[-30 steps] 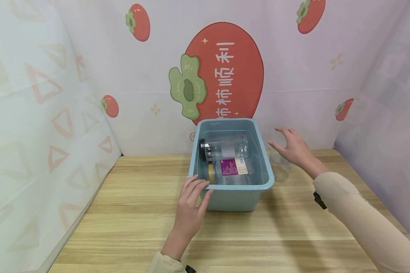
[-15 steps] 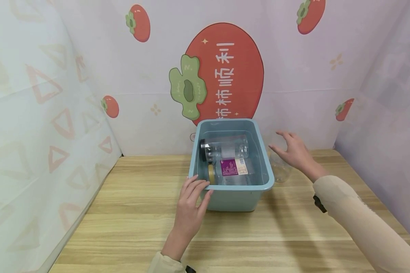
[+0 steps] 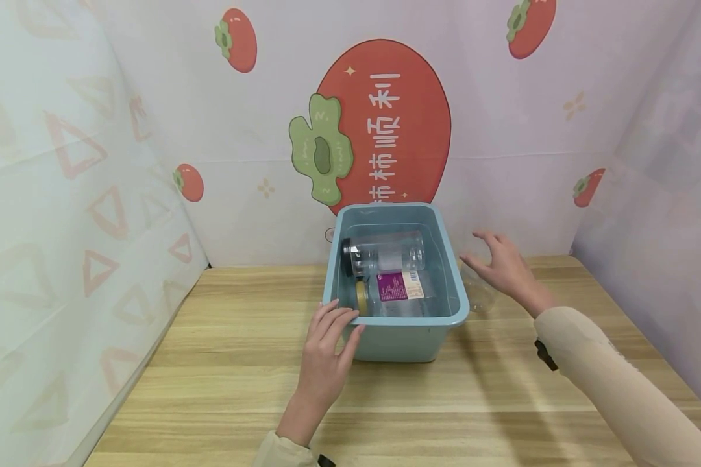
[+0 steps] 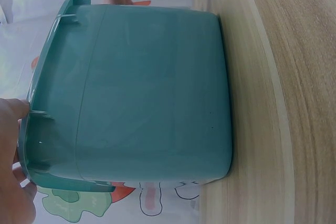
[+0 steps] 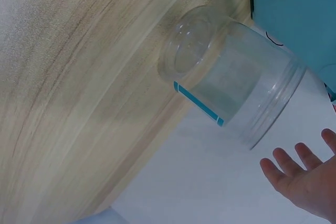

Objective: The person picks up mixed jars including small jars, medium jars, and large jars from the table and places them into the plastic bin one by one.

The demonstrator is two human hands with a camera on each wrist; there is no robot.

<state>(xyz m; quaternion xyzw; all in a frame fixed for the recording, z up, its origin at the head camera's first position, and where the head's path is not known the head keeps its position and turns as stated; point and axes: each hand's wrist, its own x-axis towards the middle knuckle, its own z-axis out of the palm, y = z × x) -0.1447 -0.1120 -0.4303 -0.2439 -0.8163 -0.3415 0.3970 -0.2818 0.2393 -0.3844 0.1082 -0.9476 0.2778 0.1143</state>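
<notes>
A blue plastic tub [image 3: 397, 340] stands on the table with two clear jars lying inside. One jar [image 3: 385, 251] has a black lid; the other, nearer jar [image 3: 400, 287] has a yellow lid and a purple label. My left hand [image 3: 321, 357] holds the tub's near left corner, fingers over the rim and thumb against the outside, also seen in the left wrist view [image 4: 13, 171]. Right of the tub, a clear lidless jar [image 5: 231, 77] stands upright on the table. My right hand [image 3: 505, 269] hovers by its open top, fingers spread and holding nothing.
The wooden table [image 3: 222, 389] extends on both sides of the tub. A white printed cloth [image 3: 257, 130] rises behind it, and further cloths hang at the left and right sides.
My right hand has lowered slightly towards the lidless jar and now covers more of it in the head view. The left hand and the tub have stayed put.
</notes>
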